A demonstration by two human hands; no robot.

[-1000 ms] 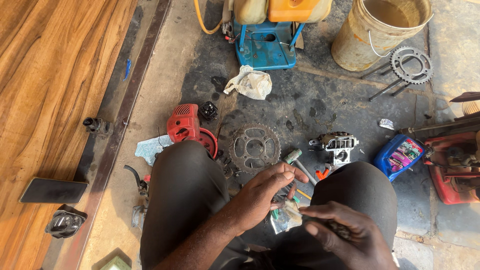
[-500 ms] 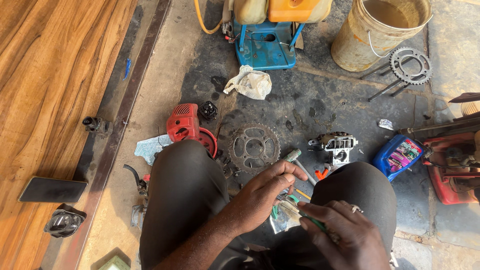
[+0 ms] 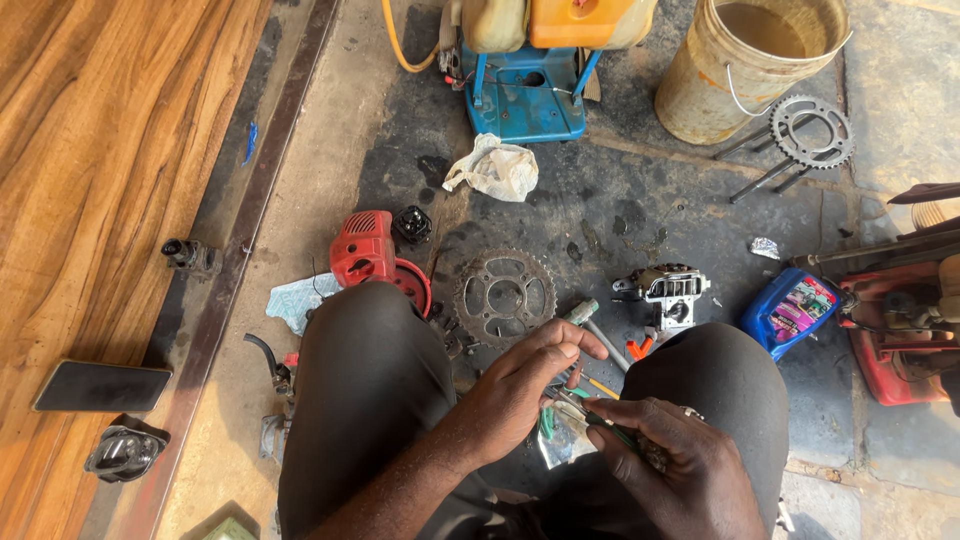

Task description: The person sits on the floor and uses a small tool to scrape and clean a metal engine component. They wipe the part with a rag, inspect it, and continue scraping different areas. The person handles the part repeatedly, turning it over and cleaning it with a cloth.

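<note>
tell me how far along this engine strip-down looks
Parts already lie apart on the floor: red cover, sprocket, metal engine part. In hand: left hand and right hand work a thin green-handled tool between the knees. Nothing shows reassembled.

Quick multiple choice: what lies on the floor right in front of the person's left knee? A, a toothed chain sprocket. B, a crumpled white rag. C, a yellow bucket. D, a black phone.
A: the toothed chain sprocket lies flat on the dark floor just beyond the left knee, beside the red engine cover.
</note>
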